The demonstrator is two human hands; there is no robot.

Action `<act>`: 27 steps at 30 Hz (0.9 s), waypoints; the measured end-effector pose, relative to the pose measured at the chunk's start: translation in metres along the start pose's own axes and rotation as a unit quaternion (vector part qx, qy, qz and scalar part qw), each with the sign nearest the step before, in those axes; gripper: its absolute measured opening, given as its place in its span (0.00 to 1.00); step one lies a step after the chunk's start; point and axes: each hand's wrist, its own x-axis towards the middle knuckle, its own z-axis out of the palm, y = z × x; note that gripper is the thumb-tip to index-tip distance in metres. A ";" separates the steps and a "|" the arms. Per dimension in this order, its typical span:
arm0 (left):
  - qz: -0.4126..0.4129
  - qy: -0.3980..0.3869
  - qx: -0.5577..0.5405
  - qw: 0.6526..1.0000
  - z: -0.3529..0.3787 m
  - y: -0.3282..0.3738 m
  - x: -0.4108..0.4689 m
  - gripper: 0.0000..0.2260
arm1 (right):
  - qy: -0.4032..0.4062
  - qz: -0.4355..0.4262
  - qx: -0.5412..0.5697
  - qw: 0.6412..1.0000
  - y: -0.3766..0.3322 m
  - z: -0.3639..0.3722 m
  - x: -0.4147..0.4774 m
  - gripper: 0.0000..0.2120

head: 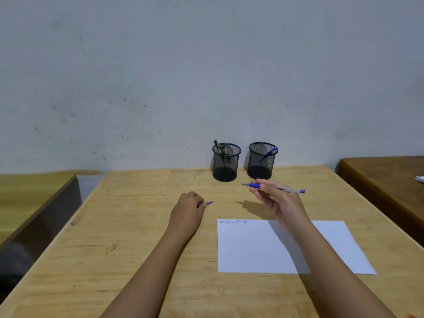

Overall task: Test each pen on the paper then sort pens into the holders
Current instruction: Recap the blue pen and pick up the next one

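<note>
Blue pen [288, 189] pinched level in raised right hand [278, 203] (nib leftward); left hand [187, 210] curled round blue piece [208, 203].

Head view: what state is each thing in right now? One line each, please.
Pen, uncapped, tip bare, held off the desk in the right hand.
Cap, off the pen, gripped in the left hand.
Paper, flat on the desk, one short line of writing at its top left.
Left holder, upright, dark pens inside.
Right holder, upright, one blue pen leaning inside.
</note>
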 end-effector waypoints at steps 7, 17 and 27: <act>-0.028 -0.013 -0.303 0.953 -0.020 0.037 -0.011 0.05 | -0.047 0.040 -0.017 0.998 -0.003 0.012 -0.006 0.07; 0.060 -0.034 -0.344 0.936 -0.040 0.061 -0.010 0.08 | -0.087 0.019 -0.038 0.995 -0.014 0.010 -0.012 0.06; 0.026 -0.041 -0.448 0.893 -0.037 0.069 -0.019 0.05 | -0.129 -0.024 -0.041 0.991 -0.006 0.009 -0.015 0.24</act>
